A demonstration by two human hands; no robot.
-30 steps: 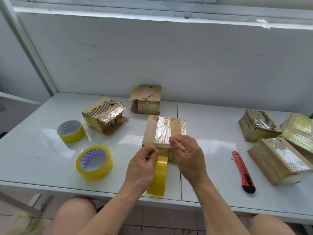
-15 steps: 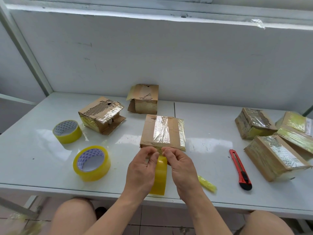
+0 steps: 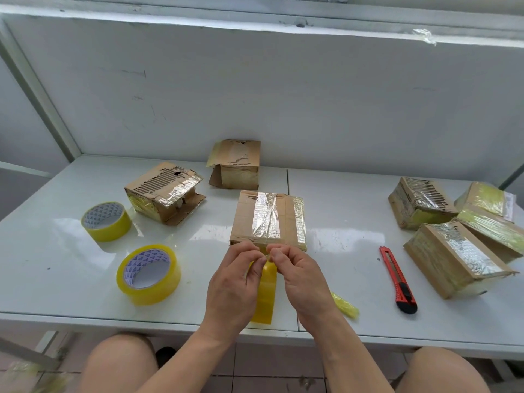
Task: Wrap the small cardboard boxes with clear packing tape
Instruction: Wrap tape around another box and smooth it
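A small cardboard box (image 3: 269, 218) with strips of clear tape over its top lies in the middle of the white table (image 3: 340, 211). Just in front of it, my left hand (image 3: 234, 285) and my right hand (image 3: 299, 279) meet fingertip to fingertip and pinch the top end of a yellowish tape strip (image 3: 265, 296). The strip hangs down between my hands to the table's front edge. Whether the strip's top end touches the box is hidden by my fingers.
Two tape rolls (image 3: 149, 277) (image 3: 107, 221) lie at the left. Two torn boxes (image 3: 166, 191) (image 3: 236, 164) stand behind. Three taped boxes (image 3: 450, 260) (image 3: 419, 201) (image 3: 492, 214) sit at the right, beside a red utility knife (image 3: 398, 280). A crumpled tape scrap (image 3: 344, 306) lies near the front edge.
My right hand came down from the box's front top edge to meet my left hand. Both hands now pinch the strip's top end together. A crumpled tape scrap appeared by my right wrist.
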